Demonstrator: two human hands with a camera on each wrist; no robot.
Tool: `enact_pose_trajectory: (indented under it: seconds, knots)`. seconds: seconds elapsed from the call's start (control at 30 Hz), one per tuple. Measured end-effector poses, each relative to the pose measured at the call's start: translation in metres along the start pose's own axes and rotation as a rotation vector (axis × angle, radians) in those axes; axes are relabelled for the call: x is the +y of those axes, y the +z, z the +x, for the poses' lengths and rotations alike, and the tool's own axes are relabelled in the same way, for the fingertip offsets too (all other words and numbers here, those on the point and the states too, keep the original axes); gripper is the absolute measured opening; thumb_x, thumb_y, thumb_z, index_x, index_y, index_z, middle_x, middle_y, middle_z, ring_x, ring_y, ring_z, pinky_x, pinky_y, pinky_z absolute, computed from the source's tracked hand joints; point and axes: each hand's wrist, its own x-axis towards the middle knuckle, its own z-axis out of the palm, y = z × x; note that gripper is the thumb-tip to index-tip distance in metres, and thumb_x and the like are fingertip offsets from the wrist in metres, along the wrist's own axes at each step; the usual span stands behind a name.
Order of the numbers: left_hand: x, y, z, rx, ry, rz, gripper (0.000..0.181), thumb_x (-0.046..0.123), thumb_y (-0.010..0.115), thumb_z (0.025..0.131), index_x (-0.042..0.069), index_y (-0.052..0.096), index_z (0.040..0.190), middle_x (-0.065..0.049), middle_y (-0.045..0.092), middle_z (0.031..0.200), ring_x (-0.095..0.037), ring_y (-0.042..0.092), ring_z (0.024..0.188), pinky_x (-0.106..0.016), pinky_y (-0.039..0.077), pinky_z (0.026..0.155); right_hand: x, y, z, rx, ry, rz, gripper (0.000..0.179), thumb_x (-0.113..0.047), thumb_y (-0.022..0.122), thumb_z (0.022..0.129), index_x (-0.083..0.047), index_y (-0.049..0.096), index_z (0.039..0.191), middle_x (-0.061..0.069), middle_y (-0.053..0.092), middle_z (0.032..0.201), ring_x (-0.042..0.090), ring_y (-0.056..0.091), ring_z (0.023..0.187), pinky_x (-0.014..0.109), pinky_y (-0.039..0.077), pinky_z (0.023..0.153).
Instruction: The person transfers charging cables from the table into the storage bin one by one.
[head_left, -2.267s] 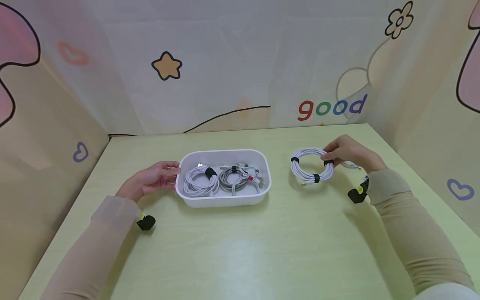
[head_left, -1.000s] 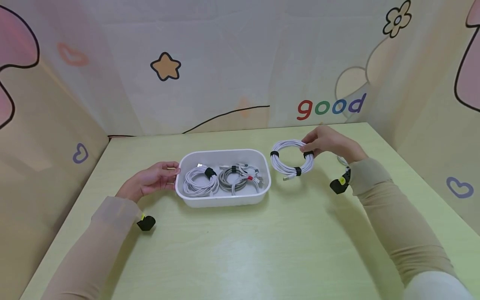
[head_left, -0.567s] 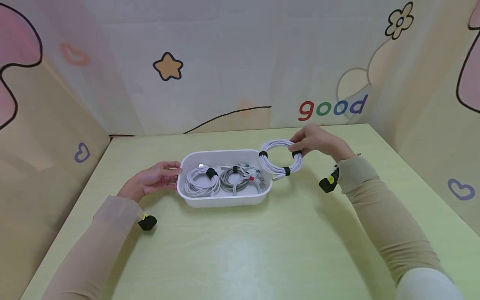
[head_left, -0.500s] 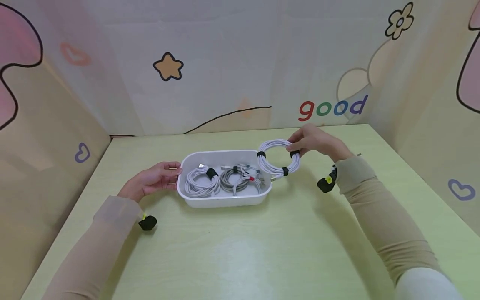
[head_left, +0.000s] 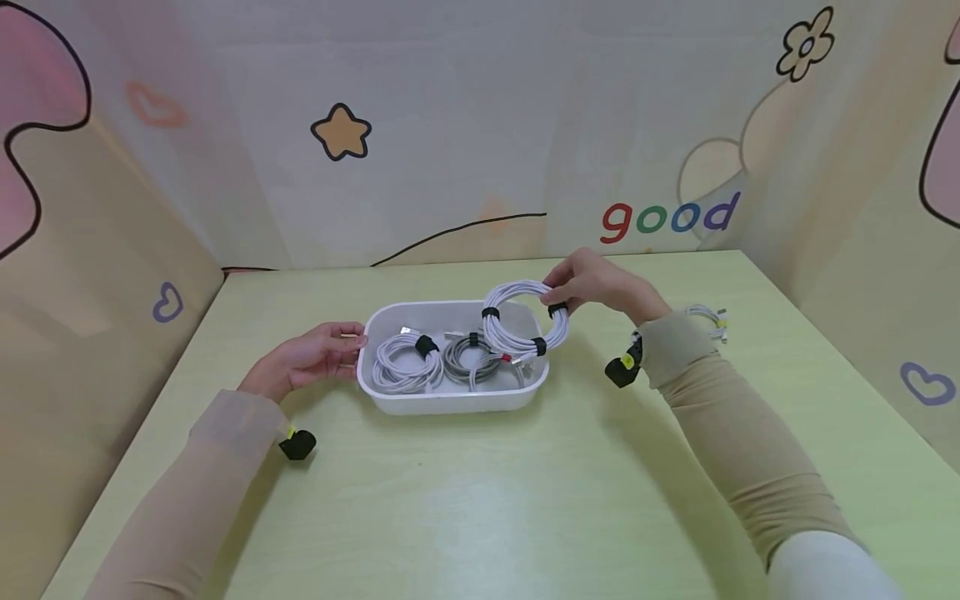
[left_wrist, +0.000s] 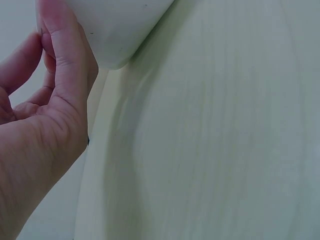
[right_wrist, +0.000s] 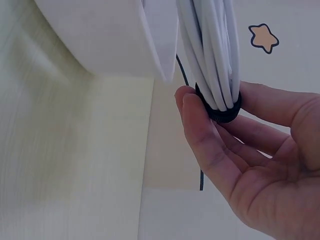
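Note:
My right hand (head_left: 596, 282) holds a large coil of white cable (head_left: 497, 333) by its right side, at a black strap (right_wrist: 225, 114). The coil hangs over the right end of a white plastic bin (head_left: 450, 404) and overlaps its back rim in the head view. My left hand (head_left: 315, 358) pinches the bin's left rim between thumb and fingers. Inside the bin lie a white cable coil (head_left: 393, 382) with a black strap at left, a grey cable coil (head_left: 456, 372) at centre, and a smaller white cable with a red band (head_left: 506, 357) at right, partly hidden by the held coil.
Another small white cable coil (head_left: 705, 312) lies on the table (head_left: 450, 500) at right, partly behind the right sleeve (head_left: 720, 417). A printed curtain (head_left: 465, 125) encloses the table at the back and sides.
My right hand has carried the white cable coil leftward from the right part of the table to over the bin. My left hand stays at the bin's left rim.

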Motion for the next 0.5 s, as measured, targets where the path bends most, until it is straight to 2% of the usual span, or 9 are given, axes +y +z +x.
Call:
enact_pose_trajectory:
  seconds: [0.2,0.5]
  knots:
    - [-0.001,0.000,0.000,-0.011,0.002,-0.021,0.015,0.003,0.039,0.102,0.008,0.053,0.101,0.000,0.064,0.086,-0.013,0.064,0.078,-0.028,0.059,0.071,-0.006,0.013,0.005,-0.027,-0.035,0.041,0.032,-0.010,0.070,0.088,0.004,0.065,0.116,0.011,0.070,0.093,0.012,0.063,0.068,0.028,0.059,0.071]
    - [-0.002,0.000,0.000,-0.016,0.001,-0.034,0.013,0.004,0.042,0.102,0.008,0.054,0.101,0.000,0.065,0.087,-0.013,0.065,0.079,-0.029,0.059,0.072,-0.014,0.029,0.013,-0.053,-0.055,0.019,0.030,-0.010,0.070,0.087,0.002,0.067,0.115,0.016,0.070,0.102,0.014,0.065,0.070,0.028,0.060,0.072]
